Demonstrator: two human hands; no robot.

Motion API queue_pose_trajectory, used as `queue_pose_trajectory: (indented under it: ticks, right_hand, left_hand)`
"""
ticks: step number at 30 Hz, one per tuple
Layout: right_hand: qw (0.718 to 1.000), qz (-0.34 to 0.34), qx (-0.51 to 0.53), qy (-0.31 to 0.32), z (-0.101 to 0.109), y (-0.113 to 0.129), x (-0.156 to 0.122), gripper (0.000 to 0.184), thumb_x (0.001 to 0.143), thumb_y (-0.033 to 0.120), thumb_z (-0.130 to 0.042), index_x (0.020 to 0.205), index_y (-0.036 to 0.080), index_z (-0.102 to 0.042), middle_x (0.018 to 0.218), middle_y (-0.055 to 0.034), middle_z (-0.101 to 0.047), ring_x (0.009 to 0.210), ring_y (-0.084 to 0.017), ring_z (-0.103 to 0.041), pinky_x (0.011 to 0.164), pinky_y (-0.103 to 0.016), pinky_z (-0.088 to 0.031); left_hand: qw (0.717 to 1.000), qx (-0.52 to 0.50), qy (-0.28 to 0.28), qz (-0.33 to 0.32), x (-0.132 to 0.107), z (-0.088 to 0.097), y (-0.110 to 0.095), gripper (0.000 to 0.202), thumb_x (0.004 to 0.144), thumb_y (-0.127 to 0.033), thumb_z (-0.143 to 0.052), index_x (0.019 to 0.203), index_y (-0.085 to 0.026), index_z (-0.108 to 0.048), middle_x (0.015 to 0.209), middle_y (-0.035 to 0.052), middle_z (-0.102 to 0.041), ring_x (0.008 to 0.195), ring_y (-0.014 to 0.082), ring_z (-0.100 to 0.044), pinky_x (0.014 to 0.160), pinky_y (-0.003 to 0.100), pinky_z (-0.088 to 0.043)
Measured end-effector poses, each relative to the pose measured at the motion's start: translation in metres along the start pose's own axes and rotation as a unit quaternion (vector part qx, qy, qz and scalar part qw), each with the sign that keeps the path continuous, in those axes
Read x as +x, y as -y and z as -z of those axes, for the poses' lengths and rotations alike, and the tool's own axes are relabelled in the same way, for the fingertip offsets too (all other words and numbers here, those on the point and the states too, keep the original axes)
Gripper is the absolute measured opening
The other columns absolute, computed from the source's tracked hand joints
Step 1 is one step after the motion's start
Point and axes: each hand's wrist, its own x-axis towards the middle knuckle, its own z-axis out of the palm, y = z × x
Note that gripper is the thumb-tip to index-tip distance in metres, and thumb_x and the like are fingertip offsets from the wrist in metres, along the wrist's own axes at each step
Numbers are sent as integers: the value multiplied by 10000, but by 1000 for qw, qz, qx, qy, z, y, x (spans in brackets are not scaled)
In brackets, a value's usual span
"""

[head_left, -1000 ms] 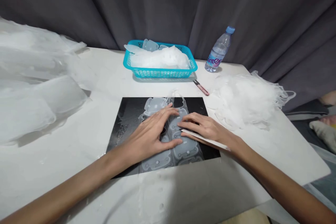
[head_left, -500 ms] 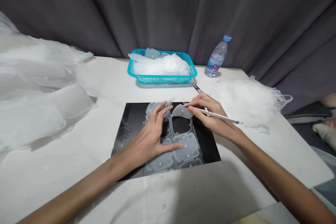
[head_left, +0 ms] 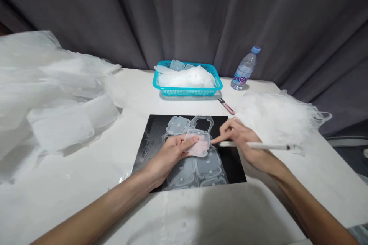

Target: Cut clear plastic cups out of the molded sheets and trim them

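Observation:
My left hand (head_left: 175, 151) is closed on a translucent, rounded-square plastic piece (head_left: 202, 149), thumb on top and fingers showing through from beneath. A white pen-like tool (head_left: 270, 146) is tucked in my right hand (head_left: 243, 138); its tip is blurred. The right index finger points at the piece's right edge, and I cannot tell whether it touches. Below both hands, a translucent sheet of similar shapes (head_left: 181, 172) lies on a black mat (head_left: 236, 166). One cut-out opening shows black near the sheet's top.
A blue basket (head_left: 189, 92) with white and translucent pieces stands at the back. Pink-handled thread snips (head_left: 227, 106) lie before it, and a water bottle (head_left: 243, 71) stands behind. White scraps (head_left: 276, 116) are heaped right; stacked translucent sheets (head_left: 60, 111) fill the left.
My left hand has gone from lying spread on the sheet to gripping the plastic piece, now lifted. My right hand has drawn back to the right, its tool turned flatter. The view has shifted slightly.

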Motion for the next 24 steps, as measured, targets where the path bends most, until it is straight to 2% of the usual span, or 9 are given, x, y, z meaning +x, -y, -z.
queue_pose_trajectory:
  ticks: [2, 3, 5, 8, 12, 15, 20, 22, 24]
  right_hand:
    - [998, -29, -32, -51, 5, -9, 1, 524, 1123, 449, -330, 1002, 242, -796, 1058, -82, -628, 1094, -229, -584, 1058, -449, -437]
    - [997, -47, -37, -53, 5, -12, 2, 508, 1124, 443, -330, 1003, 234, -777, 1080, -84, -626, 1111, -230, -580, 1071, -451, -426]
    - [997, -73, -15, -14, -2, -15, 2, 434, 1124, 424, -351, 1052, 226, -731, 1102, -82, -626, 1104, -219, -588, 1053, -424, -443]
    - [994, -92, 51, 34, -18, -12, 1, 300, 1094, 426, -468, 1076, 226, -691, 1028, -50, -613, 955, -183, -601, 910, -340, -501]
    - [988, -129, 80, 17, -28, -7, 1, 213, 1022, 421, -623, 997, 222, -694, 866, 8, -536, 725, -136, -504, 668, -262, -449]
    - [993, -110, 47, 9, -33, -9, 1, 166, 1028, 348, -612, 954, 211, -672, 882, -1, -560, 724, -138, -498, 667, -271, -428]
    - [995, -51, -80, -30, -50, -14, -1, 114, 1036, 198, -504, 940, 212, -564, 969, -55, -593, 925, -213, -574, 848, -360, -469]
    - [995, -48, -82, -3, -48, -12, -3, 115, 1034, 204, -512, 928, 217, -557, 957, -49, -604, 929, -214, -579, 842, -356, -474]
    - [996, -50, -66, 41, -36, -9, -4, 131, 1033, 252, -558, 910, 219, -590, 929, -35, -632, 911, -206, -579, 819, -338, -469]
  left_hand:
    - [1000, -18, -7, -11, -1, 0, 1, 323, 940, -474, -740, 963, -155, -780, 1001, 67, -787, 936, 170, -693, 905, 245, -513]
    - [999, -29, -10, -13, -1, -1, 1, 307, 941, -462, -744, 958, -158, -778, 995, 61, -784, 919, 161, -688, 885, 235, -514]
    - [999, -52, -9, -10, -1, -2, 2, 300, 939, -452, -750, 973, -155, -774, 998, 63, -784, 905, 162, -688, 876, 242, -521]
    - [998, -63, 0, -11, -1, -2, 4, 342, 926, -463, -762, 1053, -145, -770, 1043, 86, -791, 937, 193, -708, 913, 286, -536]
    - [999, -49, -5, -19, -1, -1, 9, 379, 874, -467, -814, 1062, -141, -777, 1028, 93, -807, 911, 209, -729, 889, 301, -561]
    - [998, -66, -16, -3, -2, -2, 10, 351, 876, -427, -820, 1070, -136, -792, 1016, 98, -816, 895, 196, -740, 871, 281, -575]
    - [989, -139, -52, 26, -4, -8, 4, 197, 836, -271, -859, 971, -136, -810, 1045, 98, -817, 1000, 189, -742, 979, 259, -562]
    - [990, -128, -56, 29, -5, -10, 2, 195, 834, -277, -861, 960, -138, -808, 1026, 92, -817, 982, 185, -740, 973, 258, -559]
    - [993, -96, -51, 39, -7, -10, 2, 230, 839, -336, -858, 941, -138, -801, 961, 85, -817, 903, 181, -739, 905, 260, -568]
